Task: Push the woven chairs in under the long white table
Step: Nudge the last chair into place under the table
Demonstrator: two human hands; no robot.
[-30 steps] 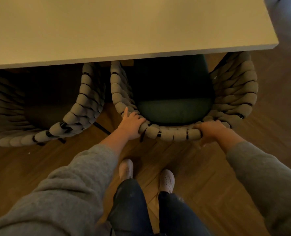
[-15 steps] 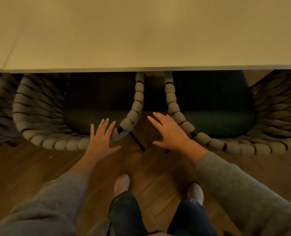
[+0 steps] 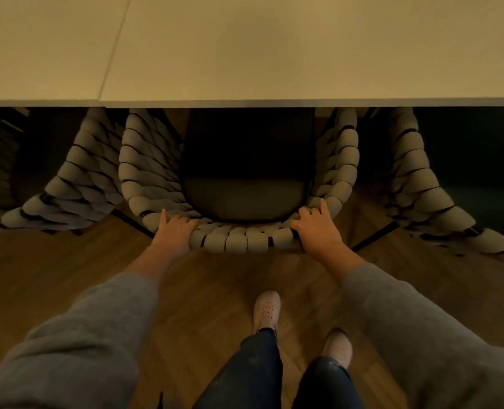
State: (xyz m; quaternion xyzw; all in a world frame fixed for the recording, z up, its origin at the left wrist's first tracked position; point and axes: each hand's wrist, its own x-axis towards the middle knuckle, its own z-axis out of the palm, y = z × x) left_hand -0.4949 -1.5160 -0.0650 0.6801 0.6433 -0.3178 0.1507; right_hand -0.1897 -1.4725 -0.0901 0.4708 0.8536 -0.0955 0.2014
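This looks like a dining room or a meeting room; I cannot tell which. A long white table (image 3: 274,48) fills the top of the frame, three identical woven chairs (image 3: 239,240) stand in a row along its edge, and a wooden plank floor (image 3: 67,267) lies below in dim warm light

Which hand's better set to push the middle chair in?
Right, narrowly. The right hand wraps further over the back rim of the chair; the left hand holds that rim more shallowly. Both grip it, so pushing with both looks best.
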